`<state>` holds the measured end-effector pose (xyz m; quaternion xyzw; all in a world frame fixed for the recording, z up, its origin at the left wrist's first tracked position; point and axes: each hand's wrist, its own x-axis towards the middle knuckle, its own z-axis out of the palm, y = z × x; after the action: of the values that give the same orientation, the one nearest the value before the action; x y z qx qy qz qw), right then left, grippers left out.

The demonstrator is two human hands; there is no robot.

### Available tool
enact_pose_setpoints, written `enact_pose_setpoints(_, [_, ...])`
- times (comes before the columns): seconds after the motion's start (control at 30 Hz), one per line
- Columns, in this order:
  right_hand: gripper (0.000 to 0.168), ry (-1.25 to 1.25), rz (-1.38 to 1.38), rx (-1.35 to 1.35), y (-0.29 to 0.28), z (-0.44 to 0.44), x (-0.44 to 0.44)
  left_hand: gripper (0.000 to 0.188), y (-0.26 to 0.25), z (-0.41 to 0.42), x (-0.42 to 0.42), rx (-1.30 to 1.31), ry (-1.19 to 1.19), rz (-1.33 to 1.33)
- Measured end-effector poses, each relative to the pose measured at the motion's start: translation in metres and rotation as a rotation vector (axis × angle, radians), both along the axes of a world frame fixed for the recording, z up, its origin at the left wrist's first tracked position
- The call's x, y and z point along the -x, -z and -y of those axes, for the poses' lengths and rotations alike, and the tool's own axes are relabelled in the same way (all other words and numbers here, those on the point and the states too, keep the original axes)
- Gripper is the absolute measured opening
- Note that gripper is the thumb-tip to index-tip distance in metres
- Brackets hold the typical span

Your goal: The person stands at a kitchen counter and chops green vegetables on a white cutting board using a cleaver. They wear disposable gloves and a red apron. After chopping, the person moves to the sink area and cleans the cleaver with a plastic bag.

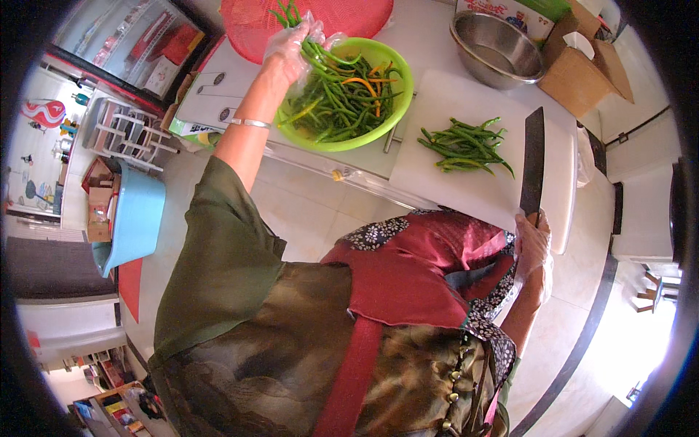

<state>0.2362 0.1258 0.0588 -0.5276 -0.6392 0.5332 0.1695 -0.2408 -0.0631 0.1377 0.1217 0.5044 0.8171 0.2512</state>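
My left hand (297, 49), in a clear plastic glove, grips a bunch of long green chili peppers (315, 52) over the left rim of a lime-green plastic basin (407, 104). Inside that basin lie many green peppers (349, 104), a few of them orange. In its own clear glove, my right hand (532, 237) is closed round the handle of a cleaver-like knife (534, 158), whose dark blade points away over the right part of a white cutting board (469, 196). A pile of green peppers (467, 145) rests on the board, left of the blade.
Beyond the basin lies a red plastic basket (248, 27). A steel bowl (494, 52) and an open cardboard box (581, 74) stand behind the board. The counter's front edge (306, 164) runs before me. A light-blue tub (136, 207) stands at the left.
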Motion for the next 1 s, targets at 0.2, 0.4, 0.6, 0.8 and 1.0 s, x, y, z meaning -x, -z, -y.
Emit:
enact_pose_setpoints(0.2, [0.032, -0.034, 0.087, -0.008, -0.027, 0.012, 0.009, 0.027, -0.007, -0.029, -0.029, 0.171, 0.058, -0.305])
enact_pose_setpoints(0.4, [0.037, 0.014, 0.153, -0.055, -0.012, 0.005, 0.011, 0.031, -0.018, -0.102, -0.135, 0.730, 0.200, -1.271])
enact_pose_setpoints(0.6, [0.029, 0.025, 0.031, 0.069, -0.029, 0.010, 0.009, 0.024, 0.069, -0.172, -0.202, 0.947, 0.438, -1.442])
enact_pose_setpoints(0.8, [0.023, 0.052, 0.086, -0.055, -0.012, 0.000, 0.003, 0.029, 0.075, -0.190, -0.206, 0.813, 0.574, -1.121])
enact_pose_setpoints(1.0, [0.020, 0.012, 0.091, -0.044, -0.013, 0.004, 0.002, 0.027, 0.045, -0.174, -0.161, 0.282, 0.628, -0.578])
